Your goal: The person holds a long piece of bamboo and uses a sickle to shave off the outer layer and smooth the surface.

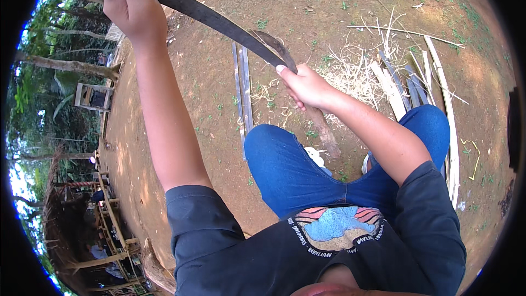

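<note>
A long strip, dark on its face and pale along one edge, looks like split bamboo [211, 19]; it slants between my two hands. At the upper left my left hand [131, 3] is closed around its far end. My right hand [307, 86] grips a knife [323, 131] with a rough wooden handle pointing down toward my knees. Its dark curved blade [274, 44] rises beyond my fingers, beside the strip. The right thumb lies at the strip's lower end, near the blade. My right fingers are partly hidden under the hand.
Pale curled shavings [353, 77] cover the dirt ahead of my knees. Two dark strips [242, 87] lie to the left of them; several dark and pale strips [392, 90] lie to the right. A wooden shelter [104, 225] and trees [71, 66] stand at far left.
</note>
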Demonstrator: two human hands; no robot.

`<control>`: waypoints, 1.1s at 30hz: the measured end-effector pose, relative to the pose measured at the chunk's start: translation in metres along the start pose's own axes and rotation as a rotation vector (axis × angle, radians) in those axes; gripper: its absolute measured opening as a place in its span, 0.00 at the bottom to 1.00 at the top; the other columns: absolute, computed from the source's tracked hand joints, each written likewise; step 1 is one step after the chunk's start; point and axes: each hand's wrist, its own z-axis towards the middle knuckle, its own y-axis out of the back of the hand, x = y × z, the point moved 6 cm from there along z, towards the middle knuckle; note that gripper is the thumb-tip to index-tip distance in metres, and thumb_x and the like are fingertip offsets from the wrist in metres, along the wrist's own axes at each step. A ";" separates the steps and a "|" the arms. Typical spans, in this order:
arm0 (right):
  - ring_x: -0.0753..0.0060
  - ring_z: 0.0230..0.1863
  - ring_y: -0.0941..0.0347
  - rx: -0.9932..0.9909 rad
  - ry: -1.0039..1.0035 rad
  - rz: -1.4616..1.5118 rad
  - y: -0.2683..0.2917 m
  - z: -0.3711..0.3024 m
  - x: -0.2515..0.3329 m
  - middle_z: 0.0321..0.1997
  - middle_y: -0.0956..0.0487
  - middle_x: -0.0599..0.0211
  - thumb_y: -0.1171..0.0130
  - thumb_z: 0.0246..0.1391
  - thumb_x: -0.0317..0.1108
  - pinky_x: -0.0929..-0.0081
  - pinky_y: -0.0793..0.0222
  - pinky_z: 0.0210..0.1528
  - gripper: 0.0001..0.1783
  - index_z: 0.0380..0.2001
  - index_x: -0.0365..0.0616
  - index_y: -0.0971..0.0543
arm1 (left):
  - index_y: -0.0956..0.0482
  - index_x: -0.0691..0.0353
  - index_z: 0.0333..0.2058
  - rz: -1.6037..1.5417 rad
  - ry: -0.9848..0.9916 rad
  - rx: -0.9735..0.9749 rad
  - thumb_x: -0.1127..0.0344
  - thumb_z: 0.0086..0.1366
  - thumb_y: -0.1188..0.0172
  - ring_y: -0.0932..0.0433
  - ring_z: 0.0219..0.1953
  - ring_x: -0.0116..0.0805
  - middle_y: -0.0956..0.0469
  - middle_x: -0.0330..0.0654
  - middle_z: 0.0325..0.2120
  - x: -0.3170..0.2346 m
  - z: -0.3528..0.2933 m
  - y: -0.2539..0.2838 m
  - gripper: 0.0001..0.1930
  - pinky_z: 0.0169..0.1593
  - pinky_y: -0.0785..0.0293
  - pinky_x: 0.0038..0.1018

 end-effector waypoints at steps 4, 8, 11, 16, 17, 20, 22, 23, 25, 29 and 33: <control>0.79 0.11 0.36 0.019 0.282 0.030 -0.015 -0.019 0.081 0.11 0.36 0.75 0.60 0.70 0.52 0.74 0.36 0.15 0.28 0.19 0.46 0.35 | 0.31 0.73 0.59 -0.011 0.021 -0.009 0.67 0.72 0.59 0.32 0.64 0.44 0.27 0.54 0.58 0.006 -0.005 -0.005 0.22 0.69 0.44 0.37; 0.82 0.10 0.40 0.076 0.446 0.073 -0.029 -0.030 0.127 0.10 0.39 0.78 0.61 0.71 0.53 0.77 0.37 0.14 0.30 0.16 0.49 0.38 | 0.30 0.73 0.59 0.000 0.041 -0.008 0.67 0.71 0.59 0.32 0.64 0.44 0.26 0.54 0.57 0.009 -0.006 -0.005 0.23 0.69 0.44 0.37; 0.81 0.11 0.38 0.049 0.073 0.015 -0.015 0.001 0.031 0.11 0.38 0.77 0.61 0.71 0.52 0.74 0.35 0.14 0.27 0.20 0.46 0.35 | 0.30 0.73 0.59 0.006 0.052 -0.008 0.66 0.71 0.59 0.31 0.63 0.44 0.26 0.54 0.57 0.009 -0.004 -0.004 0.23 0.69 0.44 0.37; 0.76 0.10 0.34 -0.118 -0.298 -0.230 0.052 0.008 -0.105 0.12 0.32 0.73 0.58 0.70 0.51 0.71 0.34 0.14 0.27 0.25 0.40 0.29 | 0.29 0.73 0.58 -0.007 0.084 -0.021 0.65 0.70 0.59 0.31 0.63 0.45 0.25 0.54 0.56 0.013 -0.008 -0.003 0.23 0.69 0.44 0.38; 0.76 0.10 0.34 -0.146 -0.276 -0.236 0.063 0.012 -0.108 0.12 0.32 0.74 0.57 0.69 0.51 0.72 0.34 0.14 0.27 0.24 0.40 0.28 | 0.29 0.73 0.58 0.005 0.080 -0.023 0.65 0.70 0.59 0.31 0.63 0.45 0.25 0.54 0.56 0.013 -0.004 -0.005 0.23 0.69 0.44 0.38; 0.78 0.10 0.35 -0.315 -0.161 -0.115 0.073 0.013 -0.077 0.11 0.33 0.76 0.53 0.67 0.54 0.73 0.37 0.13 0.29 0.20 0.42 0.26 | 0.29 0.72 0.58 0.008 0.091 -0.012 0.65 0.70 0.59 0.30 0.62 0.45 0.24 0.54 0.55 0.010 -0.004 -0.005 0.23 0.69 0.43 0.38; 0.82 0.10 0.36 -0.333 0.116 -0.033 0.067 0.013 -0.019 0.10 0.35 0.80 0.45 0.63 0.55 0.76 0.40 0.12 0.25 0.30 0.41 0.20 | 0.29 0.72 0.58 0.007 0.101 0.005 0.65 0.70 0.59 0.30 0.62 0.45 0.24 0.54 0.55 0.007 -0.004 -0.005 0.24 0.68 0.43 0.38; 0.85 0.11 0.36 -0.344 0.249 0.000 0.062 0.011 0.016 0.10 0.36 0.82 0.39 0.60 0.54 0.78 0.41 0.14 0.23 0.38 0.42 0.18 | 0.29 0.72 0.58 0.003 0.059 0.010 0.64 0.69 0.58 0.29 0.62 0.45 0.24 0.54 0.55 0.000 -0.005 -0.008 0.24 0.68 0.42 0.38; 0.87 0.11 0.41 -0.327 0.520 -0.099 0.048 0.006 0.077 0.10 0.37 0.83 0.40 0.61 0.52 0.82 0.44 0.17 0.24 0.49 0.43 0.19 | 0.28 0.72 0.58 -0.054 0.109 0.018 0.64 0.69 0.58 0.28 0.59 0.43 0.23 0.53 0.53 -0.009 -0.004 -0.008 0.24 0.65 0.40 0.37; 0.88 0.15 0.37 -0.178 0.594 -0.127 0.024 -0.001 0.138 0.12 0.32 0.82 0.33 0.55 0.47 0.82 0.41 0.20 0.24 0.49 0.40 0.19 | 0.28 0.71 0.57 -0.299 0.229 0.084 0.63 0.68 0.56 0.23 0.50 0.37 0.20 0.51 0.48 -0.020 -0.003 -0.012 0.24 0.56 0.33 0.32; 0.90 0.16 0.38 -0.235 0.678 -0.176 0.023 -0.001 0.154 0.13 0.33 0.84 0.31 0.54 0.40 0.82 0.44 0.20 0.17 0.41 0.39 0.16 | 0.26 0.71 0.55 -0.241 0.156 -0.003 0.64 0.68 0.56 0.24 0.38 0.29 0.18 0.48 0.39 -0.030 -0.001 -0.024 0.22 0.46 0.30 0.25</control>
